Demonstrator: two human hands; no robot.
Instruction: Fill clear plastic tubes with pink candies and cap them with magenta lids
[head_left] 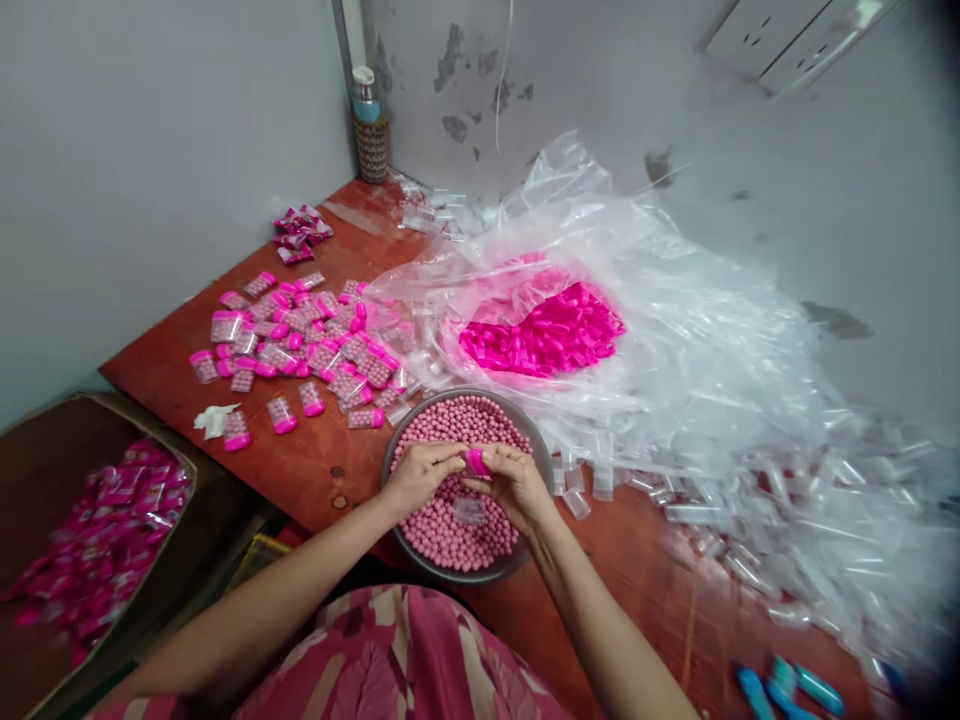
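Over a grey bowl (391, 440) of round pink beads (442, 535), my left hand (420, 477) and my right hand (519, 487) meet with fingers closed. Between their fingertips is a bright pink plastic cap (475, 462). Whether a container is attached to it is hidden by the fingers. A small clear container (469, 511) lies on the beads just below my hands. Behind the bowl, many more pink caps (555, 335) fill an open clear plastic bag (645, 260). Left of the bowl lie capped bead-filled containers (281, 414).
Loose clear containers (701, 513) spread across the red table (600, 590) at right. A box (191, 470) of pink packets (112, 520) stands at lower left. More packets (298, 232) and a bottle (370, 130) are at the back. Blue objects (787, 685) lie front right.
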